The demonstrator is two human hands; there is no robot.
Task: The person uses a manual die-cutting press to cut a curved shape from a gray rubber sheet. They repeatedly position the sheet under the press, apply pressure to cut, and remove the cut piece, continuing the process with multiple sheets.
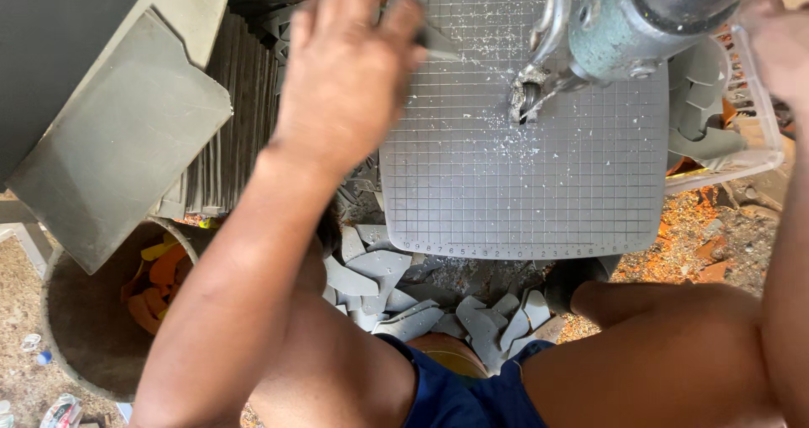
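Note:
My left hand [345, 74] reaches over the left edge of a grey gridded work plate [522, 184] and pinches a small grey cut piece [438, 42] against it. My right hand [779, 45] is at the upper right, on the far side of a grey-green machine head [632, 19]; what it holds is hidden. A metal cutting tip [527, 99] hangs from the machine head just above the plate, right of the small piece. White shavings are scattered around the tip.
A stack of grey sheets [227, 125] stands left of the plate, with a larger grey sheet [109, 141] leaning beside it. Grey offcuts [379, 276] lie heaped between my legs. A round bin [93, 310] with orange scraps is lower left. A clear basket [725, 116] of grey pieces sits right.

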